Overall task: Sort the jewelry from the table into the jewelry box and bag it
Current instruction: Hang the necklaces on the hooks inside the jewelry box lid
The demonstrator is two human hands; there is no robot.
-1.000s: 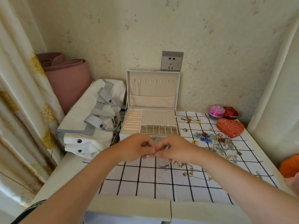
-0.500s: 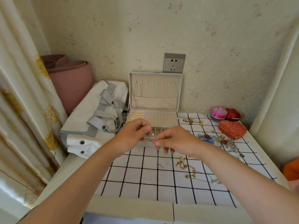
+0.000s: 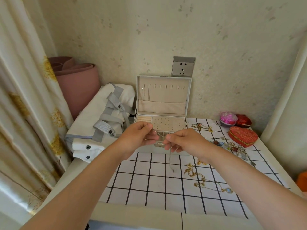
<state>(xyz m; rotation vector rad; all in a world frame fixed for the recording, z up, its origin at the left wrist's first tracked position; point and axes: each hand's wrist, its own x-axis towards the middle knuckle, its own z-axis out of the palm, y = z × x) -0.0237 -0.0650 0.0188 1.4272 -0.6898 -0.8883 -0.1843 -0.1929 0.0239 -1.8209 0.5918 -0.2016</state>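
On the near stretch of the checked cloth a few gold chains lie loose. Just above the cloth, to their left, dangles the free tail of a thin silver chain. That tail looks like the trouble to me: so fine a thing could slide out of a pinch, catch on the box's front clasp when it is carried over, or kink into a knot if the two hands close together. Both forearms reach forward from the table's near edge, with the hands raised side by side in front of the box. The left hand pinches one end between thumb and forefinger, its other fingers curled beneath. The right hand nips the chain a little further along, knuckles up, letting the rest hang. Just behind them the jewelry box stands open, its lid upright against the wall, with what I take for one chain already on its hooks. Beside it on the left lies the white bag. Off to the right, well apart, sit a heap of beads and trinkets and a red heart-shaped case.
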